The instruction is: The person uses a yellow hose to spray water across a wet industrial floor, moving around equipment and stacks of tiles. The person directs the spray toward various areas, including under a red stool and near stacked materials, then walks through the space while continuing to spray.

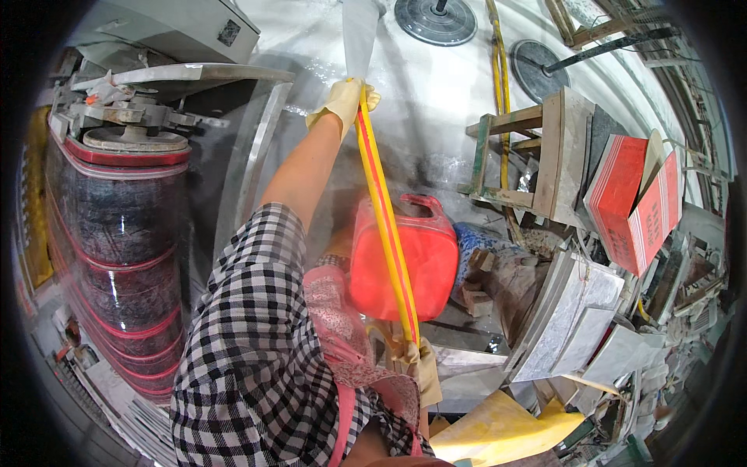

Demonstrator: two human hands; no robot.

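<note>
My left hand (348, 103), in a pale cream rubber glove, is closed around the upper part of a yellow hose (387, 222) with a red stripe. Its bare forearm leads back to a black-and-white checked sleeve. From there the hose runs down across the front of a red plastic jerrycan (424, 261). Close to my body, a tan glove on my right hand (410, 355) grips the lower stretch of hose, partly hidden by the pink floral apron. A pale grey band (362, 39) extends above the left glove; whether it is water or solid, I cannot tell.
Left stands a tall dark cylinder (124, 233) with red bands, beside a grey metal frame (261, 136). At right are a wooden stool (506, 124), a red carton (622, 202) and stacked slabs (564, 311). Round black bases (436, 23) stand on the wet floor.
</note>
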